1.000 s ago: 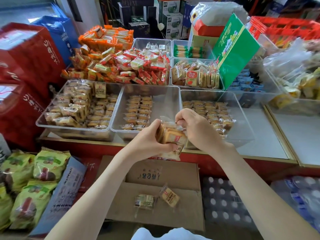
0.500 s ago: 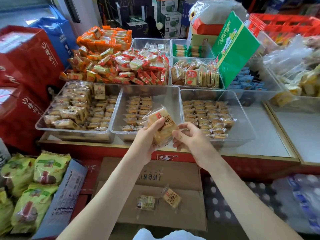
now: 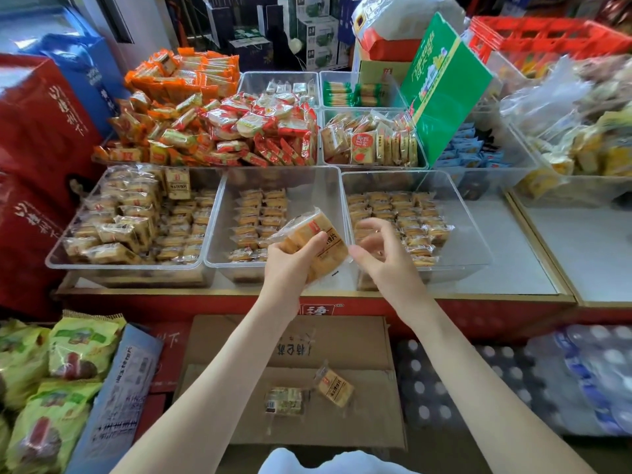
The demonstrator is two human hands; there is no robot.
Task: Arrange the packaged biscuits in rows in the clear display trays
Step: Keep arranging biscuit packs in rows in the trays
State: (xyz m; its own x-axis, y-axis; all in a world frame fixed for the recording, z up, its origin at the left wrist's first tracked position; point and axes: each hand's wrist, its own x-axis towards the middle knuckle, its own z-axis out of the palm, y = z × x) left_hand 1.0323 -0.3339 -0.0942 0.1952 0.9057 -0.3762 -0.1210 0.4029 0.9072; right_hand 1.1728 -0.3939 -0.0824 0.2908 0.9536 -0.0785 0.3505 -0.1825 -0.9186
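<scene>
Two hands were squeezing the bundle of biscuit packets (image 3: 309,248) a second ago, low down by the front edge of the counter (image 3: 496,278). Now only the left hand (image 3: 290,268) has it. The bundle has come up a little and sits tilted over the front of the middle tray (image 3: 307,186), close to the wall it shares with the right tray (image 3: 468,241).

The right hand (image 3: 386,258) has let go and moved a bit to the side. I think this means the packets are squared up and ready to go down into a tray. The middle tray has short rows on its left side and bare floor on its right, so that looks like the place for them. None of the bundle is in a row yet.

The left fingers (image 3: 309,239) are curled round the bundle, with the thumb on top and the others hidden under it. The right fingers (image 3: 374,229) are loosely bent and spread, with nothing between them. The right thumb tip is just beside the corner of the wrapper; I cannot tell if it touches.

Two more packets (image 3: 333,386) lie loose on the cardboard box (image 3: 239,405) below the counter. They need picking up too.
</scene>
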